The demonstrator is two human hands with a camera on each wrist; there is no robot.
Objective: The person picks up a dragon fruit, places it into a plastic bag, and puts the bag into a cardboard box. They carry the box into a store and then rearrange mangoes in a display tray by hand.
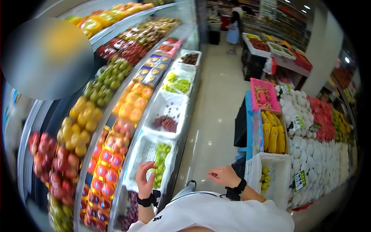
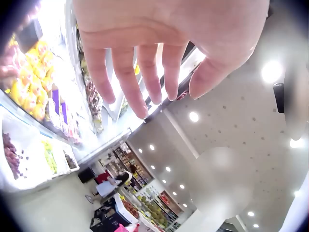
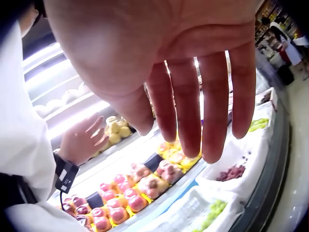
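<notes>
My left hand (image 1: 145,181) is raised in front of the fruit display, palm turned inward, fingers apart and lightly bent, holding nothing. It overlaps a white crate (image 1: 135,154) with green grapes (image 1: 162,152) in the head view. Over the aisle, my right hand (image 1: 227,176) is held up with loosely bent fingers and nothing in them. Nearest to it is a white crate (image 1: 253,170) with a few green fruits (image 1: 265,178). Both wrist views show a bare palm and relaxed fingers, the left hand (image 2: 169,29) and the right hand (image 3: 154,53) alike.
Red grapes (image 1: 166,123) lie in another crate on the left, beside packed apples (image 1: 106,170) and oranges (image 1: 133,102). A tiled aisle (image 1: 208,116) runs ahead, with a person (image 1: 233,31) far down it. Yellow fruits (image 1: 272,133) and white-wrapped fruits (image 1: 305,154) fill the right stand.
</notes>
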